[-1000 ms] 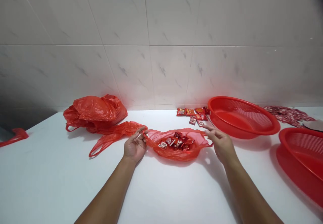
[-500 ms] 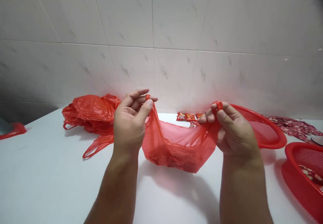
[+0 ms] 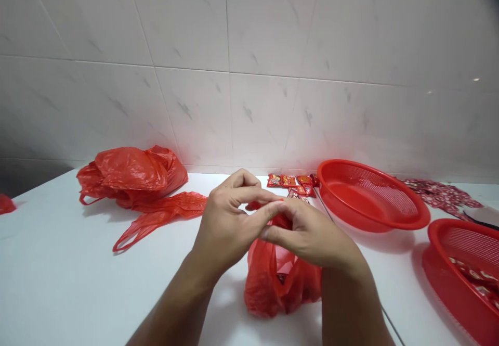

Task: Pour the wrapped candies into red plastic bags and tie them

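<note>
A red plastic bag [image 3: 265, 289] hangs below my two hands, its handles gathered up between them. My left hand [image 3: 236, 216] pinches the handles at the top, thumb and fingers pressed together. Against it, my right hand [image 3: 307, 231] closes on the same handles from the right, its fingertips meeting those of the left. Something dark shows through the bag's opening, too little of it to name. The fingers hide most of the handles.
Crumpled red plastic bags [image 3: 132, 174] lie at the back left. Small red packets [image 3: 289, 181] sit near the wall. A red plastic basket [image 3: 366, 200] stands behind my right hand; another basket [image 3: 440, 263] at the right edge holds packets. More packets [image 3: 440, 195] lie at the back right.
My hands have come together from wide apart, bringing the bag's handles to one point. The bag has narrowed and sits lower. The view has shifted slightly to the right.
</note>
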Demonstrator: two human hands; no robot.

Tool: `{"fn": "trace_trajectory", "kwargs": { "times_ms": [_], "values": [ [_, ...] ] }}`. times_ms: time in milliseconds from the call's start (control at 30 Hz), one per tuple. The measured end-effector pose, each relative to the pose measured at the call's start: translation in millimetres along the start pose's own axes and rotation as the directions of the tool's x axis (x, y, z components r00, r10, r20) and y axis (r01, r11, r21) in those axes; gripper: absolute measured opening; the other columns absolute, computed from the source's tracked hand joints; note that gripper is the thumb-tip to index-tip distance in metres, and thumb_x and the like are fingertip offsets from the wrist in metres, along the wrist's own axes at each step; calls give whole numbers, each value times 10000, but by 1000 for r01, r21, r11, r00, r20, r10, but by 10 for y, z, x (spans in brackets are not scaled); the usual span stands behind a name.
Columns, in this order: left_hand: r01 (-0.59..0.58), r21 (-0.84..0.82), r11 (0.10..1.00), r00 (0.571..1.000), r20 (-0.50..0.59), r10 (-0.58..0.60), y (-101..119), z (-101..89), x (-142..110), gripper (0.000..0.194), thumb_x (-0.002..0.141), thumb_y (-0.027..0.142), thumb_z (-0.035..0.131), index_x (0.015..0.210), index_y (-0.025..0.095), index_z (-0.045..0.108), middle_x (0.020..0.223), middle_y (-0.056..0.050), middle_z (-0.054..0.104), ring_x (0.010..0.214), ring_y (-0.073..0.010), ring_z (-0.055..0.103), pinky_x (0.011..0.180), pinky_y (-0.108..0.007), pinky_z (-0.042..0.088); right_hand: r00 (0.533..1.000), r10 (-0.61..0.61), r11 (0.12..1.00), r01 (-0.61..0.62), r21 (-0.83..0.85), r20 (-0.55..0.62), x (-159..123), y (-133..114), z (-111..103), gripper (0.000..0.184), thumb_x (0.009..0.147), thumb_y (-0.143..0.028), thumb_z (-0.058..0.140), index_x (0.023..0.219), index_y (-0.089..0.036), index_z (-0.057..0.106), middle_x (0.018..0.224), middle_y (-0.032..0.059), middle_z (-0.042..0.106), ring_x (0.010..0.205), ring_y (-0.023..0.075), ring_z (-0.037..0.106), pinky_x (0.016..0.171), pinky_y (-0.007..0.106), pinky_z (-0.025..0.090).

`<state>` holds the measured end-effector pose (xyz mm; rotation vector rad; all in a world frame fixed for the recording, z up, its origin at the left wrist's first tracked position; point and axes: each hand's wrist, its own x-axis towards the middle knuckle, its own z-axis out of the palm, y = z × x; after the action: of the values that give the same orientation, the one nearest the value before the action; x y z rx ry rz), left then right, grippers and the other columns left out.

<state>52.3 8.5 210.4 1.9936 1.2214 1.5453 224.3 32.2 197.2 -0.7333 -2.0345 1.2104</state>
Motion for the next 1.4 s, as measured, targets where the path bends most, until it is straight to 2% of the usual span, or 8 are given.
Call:
{"fn": "trace_trajectory", "kwargs": {
  "times_ms": [200, 567, 667, 767, 900, 1033, 1233, 1400],
  "values": [
    [155, 48, 987, 942, 294, -162, -52, -199, 71, 217, 947, 374, 727, 1146, 310, 782, 1032, -9, 756, 892, -164, 694, 719, -270, 550, 994, 95, 986, -101, 133, 45, 13, 109, -98, 454, 1049, -520, 574, 727, -202, 535, 541, -71, 438, 493, 80, 361, 489, 234, 291],
    [166, 37, 985, 916, 364, -168, -8, -231, 56, 46, 909, 283, 743, 894, 253, 775, 893, 5, 771, 857, -174, 705, 802, -309, 557, 982, 124, 944, -74, 320, -140, 76, 150, -76, 438, 1080, -586, 474, 1008, -200, 669, 594, -26, 635, 463, 90, 510, 480, 211, 380],
    [123, 31, 992, 924, 360, -126, -88, -224, 62, 554, 799, 362, 870, 1320, 329, 682, 1239, -33, 739, 1154, -241, 677, 999, -384, 548, 994, 64, 958, -38, 284, -83, 51, 158, -144, 449, 1044, -538, 578, 811, -169, 684, 622, 0, 638, 510, 93, 549, 501, 217, 416],
    [141, 3, 990, 836, 535, -121, -228, -190, 100, 996, 734, 309, 914, 1594, 396, 418, 1426, -59, 661, 1338, -282, 602, 1105, -441, 505, 999, -1, 975, 8, 220, -32, -13, 153, -215, 280, 947, -397, 746, 788, -171, 700, 671, 2, 652, 614, 116, 607, 588, 232, 479],
    [233, -125, 965, 718, 691, -84, -347, -147, 166, 527, 925, 230, 694, 1443, 294, 619, 1213, -74, 756, 1108, -234, 723, 991, -399, 562, 999, 6, 999, -5, 48, -33, -100, 142, -258, 165, 875, -174, 739, 1033, -218, 756, 901, 28, 755, 824, 171, 702, 723, 278, 553],
    [315, -128, 940, 718, 681, -147, -349, -177, 191, 426, 965, 280, 663, 1390, 256, 651, 953, -43, 776, 907, -198, 736, 854, -343, 567, 984, 32, 981, -64, -180, -177, -106, 167, -272, 245, 859, -84, 656, 1015, -239, 762, 848, 9, 762, 781, 171, 709, 671, 271, 542],
    [343, -87, 935, 772, 594, -228, -281, -178, 189, 424, 1018, 349, 548, 1425, 271, 637, 1022, -59, 787, 940, -208, 722, 845, -357, 563, 915, -254, 940, 158, -302, -313, -2, 229, -253, 289, 839, -47, 677, 953, -267, 827, 946, 21, 797, 873, 198, 736, 793, 334, 590],
    [309, -42, 950, 812, 532, -241, -275, -123, 185, 383, 913, 279, 612, 1265, 228, 753, 794, -21, 748, 736, -185, 691, 663, -297, 545, 893, -299, 929, 192, -317, -336, 51, 253, -206, 302, 868, -86, 732, 1012, -323, 852, 1043, 16, 811, 956, 211, 759, 821, 340, 626]
  ]
}}
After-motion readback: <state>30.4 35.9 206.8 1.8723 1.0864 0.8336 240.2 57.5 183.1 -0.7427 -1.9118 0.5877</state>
